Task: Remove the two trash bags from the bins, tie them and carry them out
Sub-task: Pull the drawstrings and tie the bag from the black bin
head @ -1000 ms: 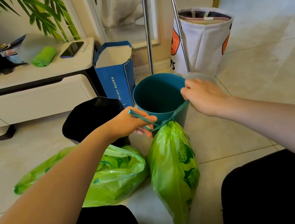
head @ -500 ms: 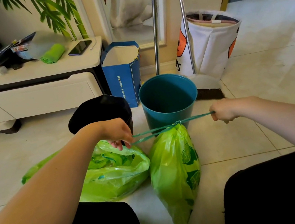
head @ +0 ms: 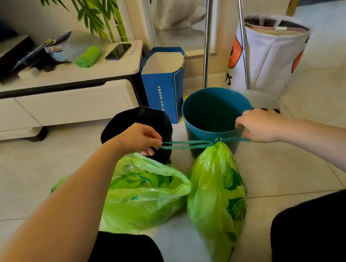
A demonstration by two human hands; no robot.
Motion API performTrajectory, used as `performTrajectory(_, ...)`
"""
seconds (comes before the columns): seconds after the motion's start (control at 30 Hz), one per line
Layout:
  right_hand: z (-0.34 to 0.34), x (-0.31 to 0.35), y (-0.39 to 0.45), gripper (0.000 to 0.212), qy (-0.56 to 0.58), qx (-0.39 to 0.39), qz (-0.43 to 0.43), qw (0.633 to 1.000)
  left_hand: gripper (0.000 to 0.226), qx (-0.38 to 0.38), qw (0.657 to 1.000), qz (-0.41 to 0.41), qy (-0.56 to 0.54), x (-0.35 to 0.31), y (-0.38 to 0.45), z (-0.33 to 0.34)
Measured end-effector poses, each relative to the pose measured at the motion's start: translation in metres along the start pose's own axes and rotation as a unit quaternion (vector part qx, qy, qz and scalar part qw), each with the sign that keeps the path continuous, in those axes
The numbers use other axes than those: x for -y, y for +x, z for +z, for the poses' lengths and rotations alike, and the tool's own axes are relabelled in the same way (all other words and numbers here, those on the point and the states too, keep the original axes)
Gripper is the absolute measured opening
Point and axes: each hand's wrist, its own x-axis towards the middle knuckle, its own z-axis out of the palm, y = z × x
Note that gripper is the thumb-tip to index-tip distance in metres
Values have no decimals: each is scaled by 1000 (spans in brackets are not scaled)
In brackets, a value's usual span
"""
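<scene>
L hand (head: 139, 139) fingers pinch drawstring (head: 189, 144); R hand (head: 260, 125) same; knot btwn, atop bag (head: 217, 196)

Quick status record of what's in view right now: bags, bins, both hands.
right bag: upright on floor, neck cinched, knot at top
drawstring: taut, pulled sideways between both hands
left bag: slumped on floor, mouth open, untied
teal bin: no bag in it
black bin: behind left bag, inside too dark to tell
left hand: gripping drawstring end
right hand: gripping other end
remaining: tie left bag, carry both out
</scene>
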Motion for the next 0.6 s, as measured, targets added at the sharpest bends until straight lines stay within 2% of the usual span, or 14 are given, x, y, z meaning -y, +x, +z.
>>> performTrajectory(0.13, -13, 49, -1, 29, 37, -73, -111, 990, 16, -30, 999, -8, 19, 15, -18, -13)
performTrajectory(0.33, -13, 103, 8, 24, 80, -57, -206, 974, 16, -112, 985, -30, 128, 51, -57, -35)
performTrajectory(0.47, -8, 126, 24, 21, 118, 5, -224, 967, 17, -152, 966, -80, 196, 77, -81, -49)
performTrajectory(0.6, -2, 142, 33, 40, 48, 115, -214, 969, 34, -168, 931, -130, 298, 108, -94, -65)
